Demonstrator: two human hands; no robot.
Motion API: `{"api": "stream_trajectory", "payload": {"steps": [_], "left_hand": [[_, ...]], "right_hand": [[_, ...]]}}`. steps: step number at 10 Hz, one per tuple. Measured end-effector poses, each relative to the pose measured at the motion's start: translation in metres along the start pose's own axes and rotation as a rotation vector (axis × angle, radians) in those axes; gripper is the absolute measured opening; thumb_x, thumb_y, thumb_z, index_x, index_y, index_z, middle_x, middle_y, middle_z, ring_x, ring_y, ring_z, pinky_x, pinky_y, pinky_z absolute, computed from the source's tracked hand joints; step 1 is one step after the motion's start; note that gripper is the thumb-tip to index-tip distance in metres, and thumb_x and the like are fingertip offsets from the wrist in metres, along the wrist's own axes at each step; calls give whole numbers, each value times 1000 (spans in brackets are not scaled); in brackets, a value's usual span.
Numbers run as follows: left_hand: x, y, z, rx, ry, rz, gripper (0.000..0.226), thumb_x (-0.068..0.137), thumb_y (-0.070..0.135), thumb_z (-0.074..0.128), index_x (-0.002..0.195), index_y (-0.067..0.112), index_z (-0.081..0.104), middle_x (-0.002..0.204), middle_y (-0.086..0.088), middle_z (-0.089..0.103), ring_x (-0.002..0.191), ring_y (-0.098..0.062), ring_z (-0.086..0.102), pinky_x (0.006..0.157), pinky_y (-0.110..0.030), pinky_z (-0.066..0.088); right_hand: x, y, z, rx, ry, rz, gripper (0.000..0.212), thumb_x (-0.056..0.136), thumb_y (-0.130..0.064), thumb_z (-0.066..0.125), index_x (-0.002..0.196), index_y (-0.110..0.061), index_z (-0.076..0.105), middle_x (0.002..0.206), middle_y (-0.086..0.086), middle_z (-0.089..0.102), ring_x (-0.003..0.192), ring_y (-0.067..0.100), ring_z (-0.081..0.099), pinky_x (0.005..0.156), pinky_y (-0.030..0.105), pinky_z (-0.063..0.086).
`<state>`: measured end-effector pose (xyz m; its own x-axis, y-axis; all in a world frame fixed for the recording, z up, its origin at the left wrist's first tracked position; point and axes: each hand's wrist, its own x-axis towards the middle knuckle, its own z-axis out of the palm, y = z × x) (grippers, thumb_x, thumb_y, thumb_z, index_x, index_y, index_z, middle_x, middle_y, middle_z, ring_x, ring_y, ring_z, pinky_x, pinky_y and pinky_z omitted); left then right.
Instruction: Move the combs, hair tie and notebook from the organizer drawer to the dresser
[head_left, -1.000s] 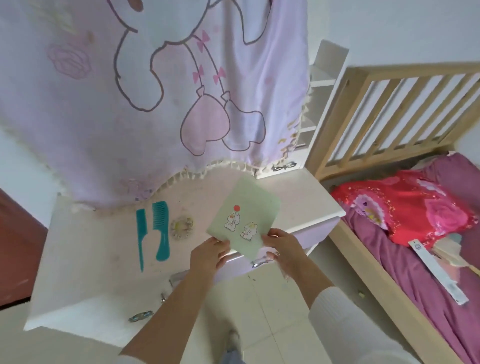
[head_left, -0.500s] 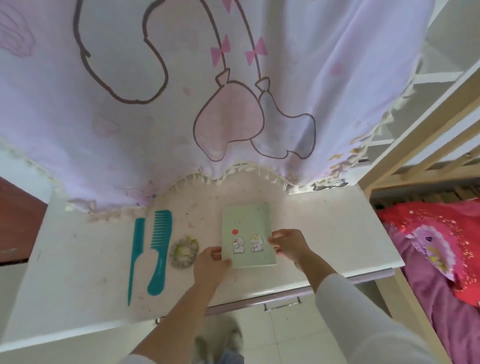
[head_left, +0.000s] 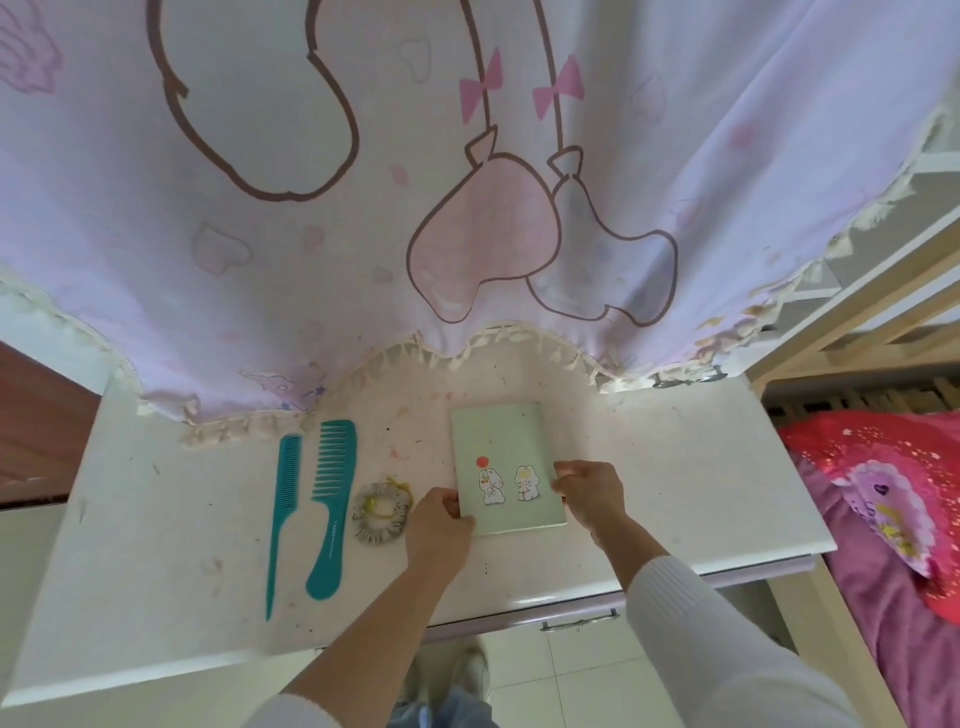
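A pale green notebook (head_left: 501, 465) with two bunny stickers lies flat on the white dresser top (head_left: 675, 467). My left hand (head_left: 439, 522) grips its lower left edge and my right hand (head_left: 589, 493) grips its right edge. To the left lie a thin teal tail comb (head_left: 283, 512), a wide-toothed teal comb (head_left: 330, 501) and a grey-and-yellow hair tie (head_left: 381, 512), all resting on the dresser top. The hair tie sits just left of my left hand.
A lilac cartoon-print curtain (head_left: 467, 182) with a tasselled hem hangs over the dresser's back. A wooden bed frame (head_left: 857, 332) with red and purple bedding (head_left: 893, 499) stands at the right. A drawer handle (head_left: 579, 621) shows below the dresser's front edge.
The notebook went from tilted in the air above the dresser's front edge to flat on the dresser top, right of the hair tie. Both hands stay on it.
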<state>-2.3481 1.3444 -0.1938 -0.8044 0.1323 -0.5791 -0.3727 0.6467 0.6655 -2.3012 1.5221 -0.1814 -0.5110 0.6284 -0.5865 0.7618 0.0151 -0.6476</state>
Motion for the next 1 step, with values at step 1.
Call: {"api": "stream_trajectory", "payload": {"steps": [1], "left_hand": [[2,0,-3,62,-16,38,31,81,6,61,112,8,59,87,4,58,82,-15,55,69,-25,43]], "right_hand": [[-5,-5,1,-102,2,-32,19,74,-2,64,88,10,66,70,9,58,70,28,57,72,31,48]]}}
